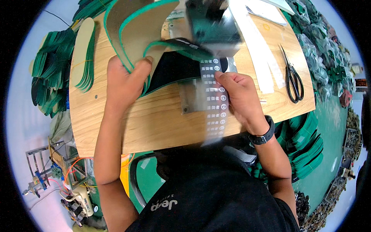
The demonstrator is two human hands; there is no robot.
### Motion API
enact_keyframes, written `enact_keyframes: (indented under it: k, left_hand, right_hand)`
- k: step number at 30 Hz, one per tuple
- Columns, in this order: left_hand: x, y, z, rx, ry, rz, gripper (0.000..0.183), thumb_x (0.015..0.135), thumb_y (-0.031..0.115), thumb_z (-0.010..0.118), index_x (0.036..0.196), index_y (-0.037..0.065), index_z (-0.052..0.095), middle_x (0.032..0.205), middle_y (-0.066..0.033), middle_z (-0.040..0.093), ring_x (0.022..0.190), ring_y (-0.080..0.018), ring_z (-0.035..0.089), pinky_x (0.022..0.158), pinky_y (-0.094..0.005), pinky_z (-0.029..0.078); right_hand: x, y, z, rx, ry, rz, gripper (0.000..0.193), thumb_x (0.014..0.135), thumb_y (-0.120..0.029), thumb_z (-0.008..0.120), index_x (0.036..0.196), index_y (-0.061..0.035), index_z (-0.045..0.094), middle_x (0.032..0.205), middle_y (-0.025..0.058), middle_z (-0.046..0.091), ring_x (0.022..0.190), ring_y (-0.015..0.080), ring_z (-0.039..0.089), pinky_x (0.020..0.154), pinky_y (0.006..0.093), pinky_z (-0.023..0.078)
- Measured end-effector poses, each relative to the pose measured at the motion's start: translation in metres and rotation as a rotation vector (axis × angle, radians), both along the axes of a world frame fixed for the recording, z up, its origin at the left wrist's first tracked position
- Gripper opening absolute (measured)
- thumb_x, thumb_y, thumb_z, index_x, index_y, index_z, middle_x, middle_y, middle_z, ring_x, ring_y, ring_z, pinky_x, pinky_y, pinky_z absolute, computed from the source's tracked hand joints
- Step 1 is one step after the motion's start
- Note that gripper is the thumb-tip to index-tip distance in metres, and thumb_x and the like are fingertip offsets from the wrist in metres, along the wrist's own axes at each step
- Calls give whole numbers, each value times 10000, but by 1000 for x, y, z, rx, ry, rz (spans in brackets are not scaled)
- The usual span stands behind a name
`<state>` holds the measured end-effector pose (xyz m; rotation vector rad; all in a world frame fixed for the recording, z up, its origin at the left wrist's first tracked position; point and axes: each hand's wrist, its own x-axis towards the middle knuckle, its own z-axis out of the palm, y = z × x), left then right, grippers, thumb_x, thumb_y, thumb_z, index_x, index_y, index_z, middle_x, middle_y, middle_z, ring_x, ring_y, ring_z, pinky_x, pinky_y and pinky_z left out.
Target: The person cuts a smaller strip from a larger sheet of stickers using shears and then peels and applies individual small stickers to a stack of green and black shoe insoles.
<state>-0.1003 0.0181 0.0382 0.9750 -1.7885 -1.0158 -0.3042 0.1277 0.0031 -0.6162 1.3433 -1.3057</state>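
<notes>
My left hand [129,79] is closed around several bent insoles [145,23] with beige undersides and green edges, which curl up above the table. Among them, one insole lies with its black face [174,67] upward and its end reaching under a blurred dark press head [214,29]. Between the thumb and fingers of my right hand [241,92] is a clear strip of transfer labels [215,108] with rows of white print. This strip crosses the end of the black insole and hangs toward the table's near edge. A metal plate [189,100] shows beneath it.
On the wooden table [154,131], a banded stack of beige insoles [85,50] lies at left. White paper strips [257,50] and black-handled scissors [294,81] lie at right. Green insole piles [50,69] stand left of the table, with more [303,147] below its right side.
</notes>
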Motion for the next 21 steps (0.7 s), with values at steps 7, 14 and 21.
enact_keyframes:
  k: [7,14,21]
  left_hand:
    - [-5,-2,-5,-402,-483,-150,641,678,233,740,1261,65,533,936,-161,630,894,-294,601,815,-364,468]
    - [-6,-2,-6,-309,-543,-158,724,638,258,766,1281,60,497,1034,-193,622,978,-382,570,855,-430,459]
    - [1,-6,2,-60,-374,-90,341,730,138,629,1056,38,636,805,-172,635,681,-270,591,689,-337,494]
  right_hand:
    - [4,3,12,47,45,5,342,935,-268,563,734,4,613,561,28,554,429,85,504,380,225,404]
    - [1,7,3,-85,-18,35,296,936,-211,553,751,13,611,612,28,581,475,82,530,418,213,426]
    - [0,16,5,-97,-84,-263,261,937,-166,529,784,29,613,646,52,608,507,93,549,431,221,448]
